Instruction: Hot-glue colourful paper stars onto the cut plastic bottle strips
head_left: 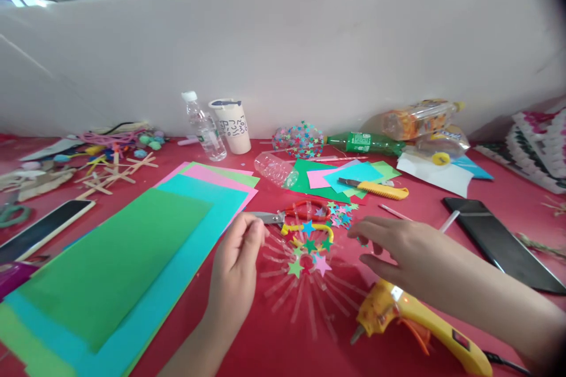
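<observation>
In the middle of the table lies a clear plastic piece cut into strips that fan outward, with colored paper stars on its center. My left hand is at its left side, thumb and forefinger pinched together by the strip ends; whatever they hold is too small to make out. My right hand hovers on the right, fingers curved and apart, near a heap of small stars. Scissors with red and yellow handles lie just behind the strips. Below my right hand rests a yellow glue gun.
Stacked colored paper covers the left side. Behind are a water bottle, a paper cup, a star-covered plastic piece and a green bottle. A yellow cutter lies on paper sheets. Phones flank both sides.
</observation>
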A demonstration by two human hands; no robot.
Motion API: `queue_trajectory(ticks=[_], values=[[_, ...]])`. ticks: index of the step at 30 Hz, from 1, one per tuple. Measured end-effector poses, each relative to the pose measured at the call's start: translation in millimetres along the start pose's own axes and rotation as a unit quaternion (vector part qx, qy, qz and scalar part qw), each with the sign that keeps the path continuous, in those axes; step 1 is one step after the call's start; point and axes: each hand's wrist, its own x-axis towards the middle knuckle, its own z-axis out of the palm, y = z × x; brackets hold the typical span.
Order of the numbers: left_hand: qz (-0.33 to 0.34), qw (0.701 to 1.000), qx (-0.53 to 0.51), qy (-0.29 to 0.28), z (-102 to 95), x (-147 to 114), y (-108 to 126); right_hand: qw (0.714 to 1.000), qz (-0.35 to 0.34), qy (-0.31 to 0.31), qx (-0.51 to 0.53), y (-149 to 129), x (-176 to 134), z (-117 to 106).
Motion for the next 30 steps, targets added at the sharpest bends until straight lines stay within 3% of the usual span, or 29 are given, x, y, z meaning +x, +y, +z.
queue_trajectory(ticks=[5, 11, 17, 26, 30], values=[[0.015, 1.0, -0.006, 0.024, -4.1, 3, 1, 0.998, -0.029, -0.054, 0.011, -14, 3, 8], [0.034, 0.995, 0.007, 0.091, -10.1, 11, -2, 0.995, -0.067, -0.069, 0.016, -33, 0, 20], [0.037, 0.998, 0.013, 0.056, -6.2, 10, 0, 0.995, -0.068, -0.074, 0.022, -45, 3, 25], [0.043, 0.999, 0.007, 0.025, -8.4, 2, -3, 0.996, -0.067, -0.017, 0.051, -44, 11, 41], [0.067, 0.997, 0.009, 0.033, -6.4, 3, -2, 0.995, -0.07, -0.007, 0.065, -44, 8, 34]])
